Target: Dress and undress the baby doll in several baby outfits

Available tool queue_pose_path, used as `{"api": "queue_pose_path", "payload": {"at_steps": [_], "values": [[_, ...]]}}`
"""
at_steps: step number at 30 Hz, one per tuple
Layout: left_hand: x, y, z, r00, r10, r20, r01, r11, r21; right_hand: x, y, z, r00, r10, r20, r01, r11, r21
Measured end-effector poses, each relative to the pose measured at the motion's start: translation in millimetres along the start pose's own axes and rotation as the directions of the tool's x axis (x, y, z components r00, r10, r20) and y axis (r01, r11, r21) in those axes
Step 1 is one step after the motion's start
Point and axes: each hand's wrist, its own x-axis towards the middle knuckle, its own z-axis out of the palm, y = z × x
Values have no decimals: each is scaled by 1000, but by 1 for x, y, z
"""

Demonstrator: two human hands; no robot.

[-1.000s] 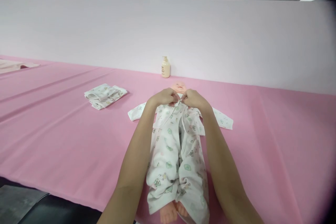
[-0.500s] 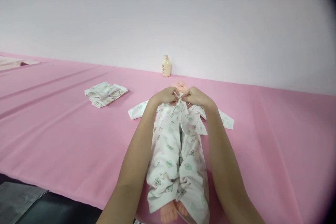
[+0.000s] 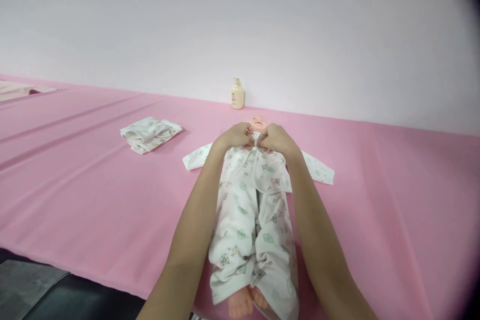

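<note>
The left hand and right hand met at the collar of the printed white romper, fingers pinching its neckline closed. The romper dressed a baby doll lying face-up on the pink counter. A pump bottle stood beyond, its label unreadable. Folded clothes lay well left.

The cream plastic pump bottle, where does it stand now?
In the head view, the cream plastic pump bottle stands against the white partition, just beyond the doll's head.
</note>
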Motion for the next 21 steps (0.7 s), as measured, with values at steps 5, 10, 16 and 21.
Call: {"api": "queue_pose_path", "payload": {"at_steps": [5, 10, 16, 21], "values": [[-3, 9, 3, 996, -60, -69, 66, 994, 85, -2, -6, 3, 1000, -2, -28, -1, 996, -91], [-5, 12, 4, 995, 18, -96, 10, 958, 285, 5, 7, 4, 998, 32, 51, -38, 992, 121], [0, 1, 0, 983, 85, -162, -37, 961, 275, 14, 32, 7, 997, 9, 82, -43, 900, 433], [-5, 5, -4, 995, 43, -88, -14, 951, 308, 18, 36, 11, 991, 128, 35, -129, 868, 480]]}}
